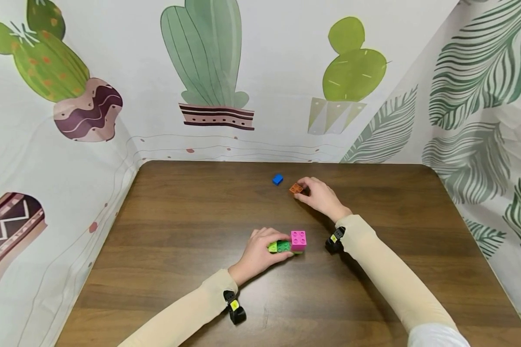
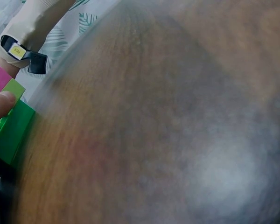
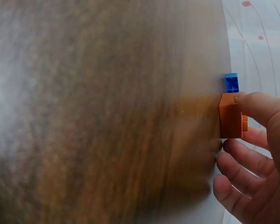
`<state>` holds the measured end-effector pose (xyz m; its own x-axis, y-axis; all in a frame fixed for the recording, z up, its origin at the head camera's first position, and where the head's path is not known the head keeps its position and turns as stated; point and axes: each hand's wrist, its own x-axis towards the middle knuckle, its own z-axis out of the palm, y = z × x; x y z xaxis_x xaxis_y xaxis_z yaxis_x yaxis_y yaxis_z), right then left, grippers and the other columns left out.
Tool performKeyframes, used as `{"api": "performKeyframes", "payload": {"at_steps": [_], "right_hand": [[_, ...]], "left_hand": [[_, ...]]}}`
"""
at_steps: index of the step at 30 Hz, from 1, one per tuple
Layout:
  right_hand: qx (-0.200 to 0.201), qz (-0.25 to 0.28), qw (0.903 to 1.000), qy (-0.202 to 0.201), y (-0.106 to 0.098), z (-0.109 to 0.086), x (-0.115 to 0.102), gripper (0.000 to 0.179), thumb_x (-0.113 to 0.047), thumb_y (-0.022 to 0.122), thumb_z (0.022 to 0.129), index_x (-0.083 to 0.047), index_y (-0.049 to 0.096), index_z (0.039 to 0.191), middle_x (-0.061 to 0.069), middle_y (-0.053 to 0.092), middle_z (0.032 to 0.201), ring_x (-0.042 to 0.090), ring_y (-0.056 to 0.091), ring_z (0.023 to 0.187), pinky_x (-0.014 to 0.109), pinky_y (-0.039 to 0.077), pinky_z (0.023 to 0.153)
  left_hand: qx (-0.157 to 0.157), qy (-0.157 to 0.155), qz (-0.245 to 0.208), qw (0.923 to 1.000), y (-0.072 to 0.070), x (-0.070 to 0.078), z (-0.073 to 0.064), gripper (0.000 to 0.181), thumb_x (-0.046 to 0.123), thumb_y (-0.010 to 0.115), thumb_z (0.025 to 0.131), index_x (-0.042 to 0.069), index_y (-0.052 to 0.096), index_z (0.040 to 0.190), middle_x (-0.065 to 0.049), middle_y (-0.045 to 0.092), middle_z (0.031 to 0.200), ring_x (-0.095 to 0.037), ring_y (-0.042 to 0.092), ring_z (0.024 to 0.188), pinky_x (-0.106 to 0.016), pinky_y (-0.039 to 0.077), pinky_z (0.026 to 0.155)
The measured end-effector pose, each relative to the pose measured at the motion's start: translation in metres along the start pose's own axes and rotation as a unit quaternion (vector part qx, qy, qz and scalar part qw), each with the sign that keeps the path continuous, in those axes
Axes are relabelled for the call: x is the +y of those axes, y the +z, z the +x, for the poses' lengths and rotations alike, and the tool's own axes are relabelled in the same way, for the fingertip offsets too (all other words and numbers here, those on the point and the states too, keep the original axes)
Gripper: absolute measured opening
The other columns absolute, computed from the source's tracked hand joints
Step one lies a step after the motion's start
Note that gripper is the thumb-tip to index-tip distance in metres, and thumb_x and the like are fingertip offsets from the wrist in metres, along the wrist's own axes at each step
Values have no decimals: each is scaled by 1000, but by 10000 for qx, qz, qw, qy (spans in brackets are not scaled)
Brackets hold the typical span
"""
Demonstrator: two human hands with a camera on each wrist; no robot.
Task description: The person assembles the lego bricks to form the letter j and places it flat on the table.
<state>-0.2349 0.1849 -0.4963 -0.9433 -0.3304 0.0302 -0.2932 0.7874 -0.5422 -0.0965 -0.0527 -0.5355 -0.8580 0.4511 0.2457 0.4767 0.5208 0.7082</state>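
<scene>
On the desk [image 1: 178,207], my left hand [image 1: 261,248] grips the joined blocks [image 1: 283,246], presumably light, stiff and hardly fragile, best held by their flat sides. At twelve o'clock from them, my right hand [image 1: 321,196] pinches the orange block [image 1: 295,188], likely just as light and hard, between thumb and fingers. My forearms reach in from eight and five o'clock. The small blue block [image 1: 278,179] lies at the orange one's ten o'clock.
</scene>
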Motion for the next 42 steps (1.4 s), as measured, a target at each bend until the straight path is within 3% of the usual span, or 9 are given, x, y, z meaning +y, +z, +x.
{"api": "performKeyframes", "payload": {"at_steps": [16, 42], "right_hand": [[-52, -125, 9999, -68, 3, 0, -1, 41, -29, 76, 97, -10, 66, 132, 14, 66, 113, 30, 64, 101, 49, 52, 85], [-10, -134, 9990, -431, -2, -29, 6, 37, -24, 76, 96, -6, 67, 128, 14, 67, 112, 28, 65, 99, 49, 53, 85]], "left_hand": [[93, 98, 80, 9999, 0, 1, 0, 36, 36, 88, 85, 21, 78, 117, 7, 72, 106, -12, 61, 99, -39, 40, 89], [140, 134, 112, 9998, 3, -2, -1, 37, 37, 88, 85, 21, 78, 117, 7, 72, 106, -11, 61, 100, -40, 41, 90]]}}
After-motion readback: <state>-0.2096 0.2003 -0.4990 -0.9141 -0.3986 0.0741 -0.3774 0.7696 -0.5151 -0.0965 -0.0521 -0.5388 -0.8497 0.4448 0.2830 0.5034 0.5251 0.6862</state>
